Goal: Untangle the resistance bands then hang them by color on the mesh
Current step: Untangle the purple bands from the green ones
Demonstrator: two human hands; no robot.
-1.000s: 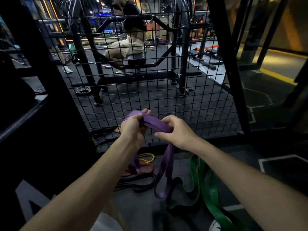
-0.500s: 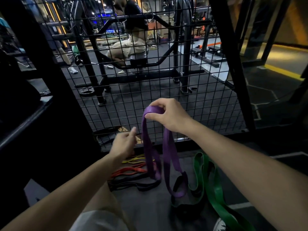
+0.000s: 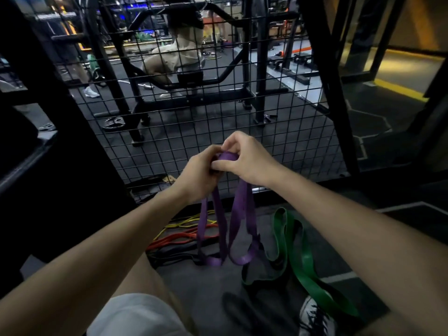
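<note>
Both hands meet at center frame, just in front of the mesh [image 3: 278, 132]. Left hand [image 3: 197, 175] and right hand [image 3: 247, 158] each curl their fingers round the top fold of the purple band [image 3: 238, 214]; thumbs pinch it, no slack between them. The band's long axis runs straight down toward 6 o'clock from the fingers, 2 loops hanging, tails resting on the floor. Right hand sits slightly higher and nearer the mesh. We judge the next lift goes toward 12 o'clock, where the wires stand open. At 5 o'clock lies the green band [image 3: 305, 267]; at 7 o'clock the yellow [image 3: 186, 223], red [image 3: 177, 238] and black [image 3: 174, 254] bands, touching purple's tails, so snagging seems possible.
</note>
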